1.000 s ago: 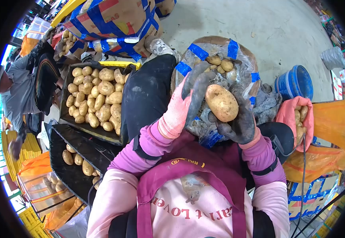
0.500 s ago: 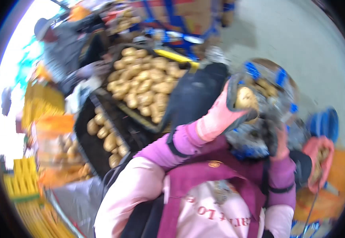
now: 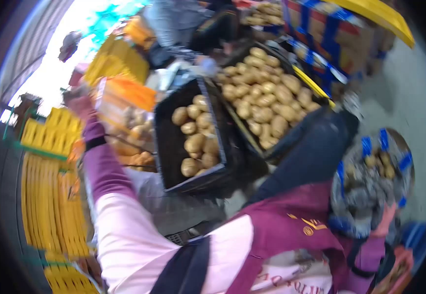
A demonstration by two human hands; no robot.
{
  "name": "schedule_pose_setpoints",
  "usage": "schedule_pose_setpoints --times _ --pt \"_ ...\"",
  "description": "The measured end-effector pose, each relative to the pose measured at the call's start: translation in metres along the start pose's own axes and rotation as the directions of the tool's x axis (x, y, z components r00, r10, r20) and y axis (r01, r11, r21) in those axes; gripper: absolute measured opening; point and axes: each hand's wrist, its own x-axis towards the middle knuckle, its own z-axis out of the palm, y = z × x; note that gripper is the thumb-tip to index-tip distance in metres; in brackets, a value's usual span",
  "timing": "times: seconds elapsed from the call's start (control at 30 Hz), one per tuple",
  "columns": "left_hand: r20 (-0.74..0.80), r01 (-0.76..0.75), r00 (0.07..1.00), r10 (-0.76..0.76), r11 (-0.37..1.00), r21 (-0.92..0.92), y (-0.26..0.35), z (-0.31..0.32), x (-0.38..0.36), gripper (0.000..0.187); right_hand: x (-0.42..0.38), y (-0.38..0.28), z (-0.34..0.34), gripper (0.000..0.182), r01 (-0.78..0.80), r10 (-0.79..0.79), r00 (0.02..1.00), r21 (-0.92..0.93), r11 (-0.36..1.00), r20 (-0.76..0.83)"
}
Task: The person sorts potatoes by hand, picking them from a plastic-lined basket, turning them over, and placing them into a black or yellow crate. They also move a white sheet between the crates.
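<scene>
My left hand (image 3: 79, 100), blurred, reaches out to the far left, beside a clear-sided box of potatoes (image 3: 137, 128) with orange material at its top. Its fingers are too smeared to show whether anything is in them. My right hand (image 3: 386, 218), in a pink and dark glove, is low over the round basket (image 3: 339, 188) lined with plastic and blue tape; its fingers blend into the grey contents. Some potatoes (image 3: 387, 164) lie inside that basket. Between my hands, a black crate (image 3: 178, 188) holds potatoes (image 3: 193, 143), and a fuller crate (image 3: 244, 130) of potatoes (image 3: 267, 93) stands behind it.
Stacked yellow crates (image 3: 51, 206) stand at the left. Another person (image 3: 173, 22) is at the top behind the crates. A taped cardboard box (image 3: 338, 41) is at the upper right, with a yellow edge above it. A blue container (image 3: 416, 237) sits at the lower right.
The view has turned left. My left hand has swung from above the basket, where it held a potato, out to the far left. My right hand stays by the basket.
</scene>
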Motion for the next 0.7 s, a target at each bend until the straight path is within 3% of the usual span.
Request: schedule_pose_setpoints --times 0.03,0.07,0.1,0.13,0.17,0.2,0.23,0.27,0.3,0.33,0.37,0.4,0.43,0.47,0.5,0.53,0.57,0.6,0.63,0.67,0.7 --pt "0.272 -0.052 0.961 0.051 0.999 -0.004 -0.026 0.017 0.011 0.029 0.005 0.005 0.003 0.033 -0.035 0.036 0.998 0.029 0.999 -0.050" --pt "0.507 -0.091 0.857 0.095 0.995 -0.031 -0.050 0.032 0.022 0.034 0.008 0.009 0.002 0.031 -0.066 0.073 0.992 0.076 0.995 -0.100" --pt "0.715 -0.065 0.677 0.177 0.981 -0.181 -0.054 0.052 0.038 0.048 0.010 0.014 -0.002 0.030 -0.087 0.109 0.983 0.149 0.985 -0.148" --pt "0.523 -0.186 0.788 0.324 0.936 -0.300 -0.043 0.025 0.030 0.054 0.011 0.021 -0.007 0.028 -0.096 0.146 0.970 0.246 0.964 -0.192" --pt "0.610 0.525 0.768 -0.197 0.739 -0.422 0.003 -0.050 0.036 0.057 0.012 0.027 -0.012 0.027 -0.099 0.182 0.956 0.334 0.937 -0.229" --pt "0.508 0.456 0.856 -0.098 0.607 -0.651 0.048 -0.034 0.036 0.056 0.015 0.030 -0.017 0.026 -0.109 0.215 0.943 0.376 0.920 -0.254" --pt "0.382 0.363 0.923 -0.048 0.439 -0.822 0.090 -0.026 0.043 0.055 0.014 0.010 -0.009 0.027 -0.191 0.232 0.953 0.208 0.959 -0.194" --pt "0.280 0.208 0.952 0.125 0.405 -0.890 0.142 -0.057 0.040 0.051 0.016 -0.002 -0.003 0.027 -0.197 0.198 0.957 0.027 0.980 -0.213" --pt "0.195 0.162 0.955 0.225 0.158 -0.974 0.187 -0.147 0.031 0.046 0.019 -0.013 -0.001 0.018 -0.274 0.367 0.908 0.377 0.885 -0.201" --pt "0.107 0.148 0.941 0.321 -0.107 -0.983 0.231 -0.239 0.023 0.041 0.026 -0.007 -0.006 0.018 -0.326 0.412 0.885 0.345 0.880 -0.216" --pt "-0.075 -0.014 0.944 0.321 -0.187 -0.982 0.254 -0.344 0.012 0.034 0.033 0.000 -0.007 0.018 -0.380 0.457 0.860 0.313 0.871 -0.226" --pt "-0.147 0.063 0.933 0.329 -0.550 -0.833 0.274 -0.435 0.003 0.029 0.040 0.007 -0.006 0.018 -0.378 0.459 0.857 0.319 0.869 -0.235" --pt "-0.222 0.039 0.924 0.311 -0.655 -0.755 0.276 -0.518 -0.005 0.026 0.047 0.013 -0.003 0.018 -0.413 0.447 0.846 0.175 0.894 -0.289" --pt "-0.243 0.127 0.909 0.338 -0.782 -0.611 0.289 -0.571 -0.014 0.025 0.054 0.023 -0.001 0.019 -0.447 0.430 0.836 0.029 0.894 -0.341" --pt "-0.323 0.111 0.886 0.334 -0.828 -0.550 0.296 -0.616 -0.018 0.024 0.067 0.046 -0.005 0.025 -0.575 0.508 0.792 -0.133 0.808 -0.339" --pt "-0.318 0.242 0.878 0.357 -0.905 -0.350 0.307 -0.658 -0.032 0.025 0.077 0.072 -0.008 0.026 -0.598 0.519 0.796 -0.274 0.753 -0.311" --pt "-0.349 0.282 0.866 0.359 -0.926 -0.251 0.306 -0.695 -0.041 0.027 0.084 0.123 -0.017 0.026 -0.327 0.132 0.945 -0.837 0.438 -0.300" --pt "-0.327 0.361 0.881 0.341 -0.933 -0.003 0.304 -0.726 -0.053 0.028 0.092 0.124 -0.009 0.044 -0.318 0.276 0.931 -0.900 0.299 -0.238" --pt "-0.383 0.219 0.884 0.268 -0.961 -0.167 0.316 -0.738 -0.057 0.027 0.105 0.129 0.000 0.049 -0.339 0.378 0.888 -0.927 0.157 -0.261" --pt "-0.420 0.218 0.861 0.286 -0.955 -0.202 0.323 -0.747 -0.061 0.027 0.125 0.250 -0.029 0.049 -0.166 0.269 0.957 -0.968 0.186 -0.112" --pt "-0.456 0.213 0.837 0.303 -0.948 -0.238 0.329 -0.752 -0.066 0.027 0.120 0.182 -0.003 0.050 -0.203 0.296 0.949 -0.931 0.305 -0.110"
